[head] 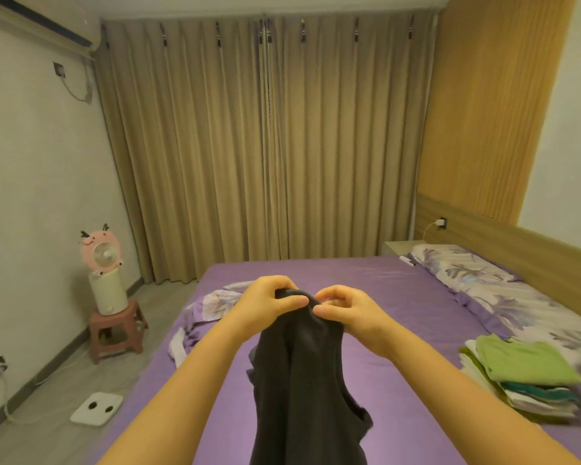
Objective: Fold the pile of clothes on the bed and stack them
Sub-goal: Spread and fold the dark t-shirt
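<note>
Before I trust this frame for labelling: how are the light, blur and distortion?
Head view: dim, warm, even light, no glare; wide-angle bending at the edges, the headboard curving; the folded stack smeared by blur; both hands and the dark garment fairly sharp.

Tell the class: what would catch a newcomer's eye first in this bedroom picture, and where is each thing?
Dead centre, the left hand and right hand pinch the top of a dark garment, held up so it hangs over the purple bed. On the bed's right edge lies a stack of folded clothes, green on top. By the left wall, a pink fan stands on a stool.
</note>
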The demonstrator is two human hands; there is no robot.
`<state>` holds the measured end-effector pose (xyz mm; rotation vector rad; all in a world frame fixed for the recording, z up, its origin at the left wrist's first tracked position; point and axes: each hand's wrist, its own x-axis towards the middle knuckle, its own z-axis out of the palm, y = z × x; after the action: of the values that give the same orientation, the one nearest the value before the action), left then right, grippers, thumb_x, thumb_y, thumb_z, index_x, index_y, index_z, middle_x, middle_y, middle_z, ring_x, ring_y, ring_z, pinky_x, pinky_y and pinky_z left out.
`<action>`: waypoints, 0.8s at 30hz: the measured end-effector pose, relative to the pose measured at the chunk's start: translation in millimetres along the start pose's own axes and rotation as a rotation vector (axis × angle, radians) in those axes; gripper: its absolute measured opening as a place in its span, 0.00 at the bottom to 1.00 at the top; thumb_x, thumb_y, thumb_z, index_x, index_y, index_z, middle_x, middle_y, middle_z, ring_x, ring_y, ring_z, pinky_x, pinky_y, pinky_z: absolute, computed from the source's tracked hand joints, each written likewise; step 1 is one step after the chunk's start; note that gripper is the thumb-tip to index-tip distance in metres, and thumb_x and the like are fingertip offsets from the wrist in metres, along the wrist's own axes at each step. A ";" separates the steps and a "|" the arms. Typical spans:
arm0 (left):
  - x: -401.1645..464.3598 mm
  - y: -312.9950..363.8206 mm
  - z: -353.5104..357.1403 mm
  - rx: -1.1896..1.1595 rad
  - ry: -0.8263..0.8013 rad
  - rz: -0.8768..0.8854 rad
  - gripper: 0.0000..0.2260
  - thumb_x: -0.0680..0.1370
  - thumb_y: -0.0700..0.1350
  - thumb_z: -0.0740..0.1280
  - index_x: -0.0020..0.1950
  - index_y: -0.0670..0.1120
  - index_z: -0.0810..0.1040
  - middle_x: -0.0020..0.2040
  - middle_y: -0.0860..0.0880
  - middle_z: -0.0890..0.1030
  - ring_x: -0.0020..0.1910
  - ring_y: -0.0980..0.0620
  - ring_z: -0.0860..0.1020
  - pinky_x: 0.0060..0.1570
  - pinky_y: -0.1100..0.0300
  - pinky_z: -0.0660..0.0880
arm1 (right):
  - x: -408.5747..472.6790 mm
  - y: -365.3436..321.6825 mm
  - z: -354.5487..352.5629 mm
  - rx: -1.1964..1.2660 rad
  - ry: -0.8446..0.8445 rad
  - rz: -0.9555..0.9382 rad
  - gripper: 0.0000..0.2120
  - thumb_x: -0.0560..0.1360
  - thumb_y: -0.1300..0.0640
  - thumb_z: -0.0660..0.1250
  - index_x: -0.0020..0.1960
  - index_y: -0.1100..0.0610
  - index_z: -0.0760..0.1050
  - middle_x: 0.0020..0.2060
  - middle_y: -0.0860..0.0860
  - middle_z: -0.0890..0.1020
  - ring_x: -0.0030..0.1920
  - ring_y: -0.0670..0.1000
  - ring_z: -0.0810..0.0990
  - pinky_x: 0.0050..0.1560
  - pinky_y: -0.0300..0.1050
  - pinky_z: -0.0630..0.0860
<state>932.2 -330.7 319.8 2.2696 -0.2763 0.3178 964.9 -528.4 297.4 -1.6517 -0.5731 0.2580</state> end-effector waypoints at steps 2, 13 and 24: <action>8.6 13.2 8.9 0.003 0.010 0.019 0.05 0.73 0.52 0.71 0.40 0.53 0.79 0.35 0.55 0.78 0.37 0.58 0.76 0.36 0.65 0.73 | -19.6 18.1 -11.2 0.055 -0.005 0.033 0.09 0.74 0.58 0.70 0.53 0.58 0.78 0.46 0.54 0.84 0.49 0.52 0.83 0.45 0.41 0.80; 31.4 69.0 34.6 0.143 -0.242 0.004 0.11 0.70 0.57 0.72 0.46 0.51 0.83 0.44 0.50 0.82 0.44 0.51 0.79 0.47 0.54 0.77 | -52.6 23.4 -84.3 -0.080 0.130 -0.020 0.04 0.75 0.54 0.68 0.46 0.54 0.80 0.38 0.48 0.84 0.41 0.45 0.83 0.38 0.34 0.76; 40.6 104.6 60.9 -0.197 0.166 -0.018 0.05 0.75 0.43 0.71 0.43 0.53 0.83 0.38 0.58 0.83 0.39 0.64 0.80 0.34 0.75 0.73 | -72.2 48.3 -208.3 -0.286 0.070 0.060 0.03 0.74 0.55 0.69 0.46 0.53 0.81 0.41 0.50 0.84 0.45 0.48 0.83 0.45 0.39 0.79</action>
<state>947.6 -448.4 366.9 2.0374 -0.1919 0.4467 1014.4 -747.4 274.5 -1.9488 -0.5261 0.1663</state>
